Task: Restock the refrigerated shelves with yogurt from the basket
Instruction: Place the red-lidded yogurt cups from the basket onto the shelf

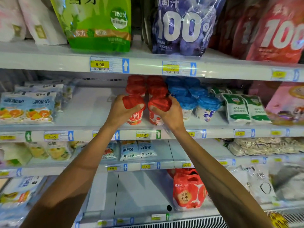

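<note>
Placing step: left grip clamped on red-lid yogurt cup, right grip clamped on second cup. Both are at shelf front, beside blue-lid cups. Next, prob.: seat both flush w/ red row, release.

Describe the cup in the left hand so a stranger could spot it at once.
On the shelf tagged 11.90, find the red-lidded cups in the middle, left of the blue-lidded cups. The cup is front left in that red group, gripped by the left hand; its red neighbour sits in the right hand.
</note>
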